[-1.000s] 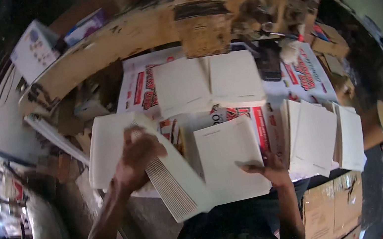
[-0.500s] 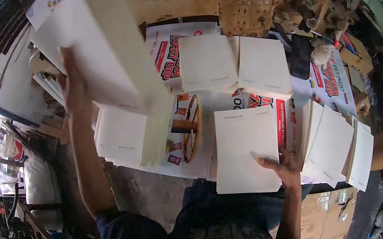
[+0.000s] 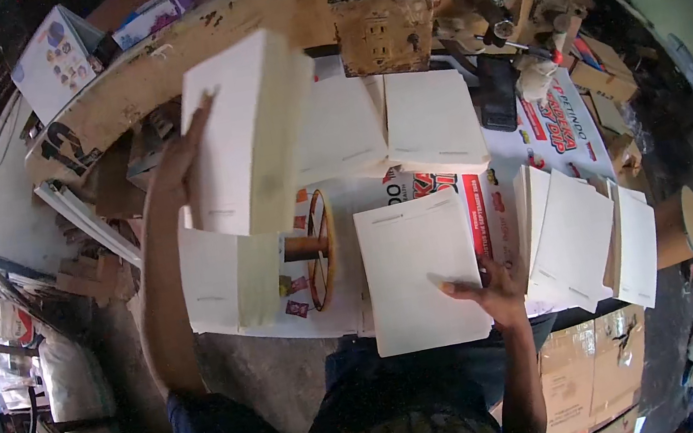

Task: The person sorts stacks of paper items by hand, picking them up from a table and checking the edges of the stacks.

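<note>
A thick block of white paper sheets (image 3: 228, 144) is raised at the left in my left hand (image 3: 192, 146), its thumb lying across the top face. Below it another white paper stack (image 3: 211, 279) rests on the table, partly covered by the raised block. My right hand (image 3: 496, 291) grips the right edge of a paper stack (image 3: 418, 268) at the near middle, thumb on top. Two more stacks lie farther back, a right one (image 3: 430, 117) and a left one (image 3: 343, 135) partly hidden by the block. Fanned paper stacks (image 3: 572, 235) lie just right of my right hand.
Colourful printed sheets (image 3: 564, 128) cover the table. A dark phone (image 3: 497, 93) lies at the back right, near a worn wooden box (image 3: 384, 25). A cardboard tube (image 3: 679, 227) stands out at the right edge, and a cardboard carton (image 3: 597, 367) sits below.
My left hand has brought the raised paper block lower and farther from the camera, still held. My right hand keeps its grip on its stack. The view has shifted somewhat.
</note>
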The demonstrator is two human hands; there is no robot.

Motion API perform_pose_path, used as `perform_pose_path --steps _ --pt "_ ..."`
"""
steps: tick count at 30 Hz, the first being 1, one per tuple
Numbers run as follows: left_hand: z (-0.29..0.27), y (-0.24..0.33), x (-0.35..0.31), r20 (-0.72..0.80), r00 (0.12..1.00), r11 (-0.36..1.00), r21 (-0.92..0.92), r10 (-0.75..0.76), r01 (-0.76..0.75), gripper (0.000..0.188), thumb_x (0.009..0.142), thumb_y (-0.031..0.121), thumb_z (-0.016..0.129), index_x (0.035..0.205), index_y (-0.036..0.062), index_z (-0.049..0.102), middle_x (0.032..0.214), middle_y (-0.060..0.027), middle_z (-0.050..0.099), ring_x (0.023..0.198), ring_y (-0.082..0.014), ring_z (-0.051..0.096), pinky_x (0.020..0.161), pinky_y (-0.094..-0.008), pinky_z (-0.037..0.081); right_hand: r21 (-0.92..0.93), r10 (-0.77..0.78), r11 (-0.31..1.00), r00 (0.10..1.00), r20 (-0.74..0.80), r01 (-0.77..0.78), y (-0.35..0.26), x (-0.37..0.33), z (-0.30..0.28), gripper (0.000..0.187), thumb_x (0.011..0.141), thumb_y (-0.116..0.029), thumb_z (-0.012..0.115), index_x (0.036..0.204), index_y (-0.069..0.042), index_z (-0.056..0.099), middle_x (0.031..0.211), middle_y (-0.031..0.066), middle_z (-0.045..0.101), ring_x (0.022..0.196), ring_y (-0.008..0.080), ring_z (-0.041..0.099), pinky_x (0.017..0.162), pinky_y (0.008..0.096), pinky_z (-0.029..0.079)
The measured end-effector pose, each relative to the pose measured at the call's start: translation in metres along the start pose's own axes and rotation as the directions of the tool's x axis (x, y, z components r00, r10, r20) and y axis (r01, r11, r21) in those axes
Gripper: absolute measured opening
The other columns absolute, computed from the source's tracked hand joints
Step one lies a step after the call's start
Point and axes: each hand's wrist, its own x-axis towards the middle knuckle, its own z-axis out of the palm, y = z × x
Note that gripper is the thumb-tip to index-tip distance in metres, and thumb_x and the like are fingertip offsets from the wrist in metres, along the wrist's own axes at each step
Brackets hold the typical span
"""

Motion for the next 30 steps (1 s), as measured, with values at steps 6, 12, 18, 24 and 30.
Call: perform_pose_path --steps 6,12,18,24,30 --pt "0.039 -0.005 0.051 0.195 0.907 0.926 0.021 -0.373 0.376 0.091 0.072 0.068 0.074 0.126 -0.0038 0.060 0.122 -0.0156 0.063 0.105 -0.0208 0.064 0.088 -0.0332 0.051 0.237 -0.062 0.971 0.994 0.092 0.039 -0.001 0.001 0.002 0.075 0.069 -0.024 0.087 0.130 0.004 0.052 0.121 0.0177 0.063 0.111 0.0264 0.060 0.098 0.0383 0.048" --pt "0.051 0.007 0.055 0.215 0.850 0.873 0.213 -0.480 0.439 0.098 0.071 0.072 0.071 0.133 -0.0024 0.053 0.127 -0.0168 0.061 0.111 -0.0240 0.062 0.093 -0.0370 0.050 0.208 -0.100 0.974 0.994 0.041 0.089 0.017 0.005 0.003 0.078 0.069 -0.023 0.088 0.132 0.003 0.049 0.122 0.0174 0.063 0.113 0.0251 0.059 0.098 0.0364 0.048" --pt "0.061 -0.022 0.065 0.242 0.841 0.842 0.391 -0.483 0.371 0.093 0.069 0.073 0.072 0.123 -0.0029 0.062 0.117 -0.0150 0.066 0.104 -0.0234 0.065 0.090 -0.0360 0.051 0.349 -0.042 0.937 0.998 0.050 0.022 0.010 0.004 0.000 0.090 0.065 -0.026 0.091 0.137 0.004 0.045 0.126 0.0180 0.061 0.117 0.0255 0.057 0.100 0.0364 0.046" --pt "0.070 -0.035 0.103 0.376 0.862 0.939 0.186 -0.339 0.289 0.072 0.083 0.063 0.066 0.122 0.0028 0.064 0.114 -0.0080 0.067 0.096 -0.0145 0.063 0.089 -0.0297 0.050 0.275 -0.040 0.961 0.997 0.073 0.018 0.010 0.004 -0.001 0.093 0.063 -0.029 0.092 0.138 0.002 0.046 0.126 0.0148 0.062 0.115 0.0231 0.058 0.099 0.0357 0.046" --pt "0.101 -0.086 0.153 0.191 0.962 0.690 0.724 -0.195 -0.004 0.097 0.069 0.076 0.069 0.129 0.0006 0.057 0.121 -0.0164 0.065 0.107 -0.0278 0.064 0.089 -0.0373 0.052 0.216 0.072 0.972 0.993 0.095 -0.091 -0.009 -0.009 -0.008 0.098 0.066 -0.041 0.089 0.139 0.005 0.043 0.128 0.0219 0.059 0.122 0.0267 0.055 0.103 0.0382 0.043"
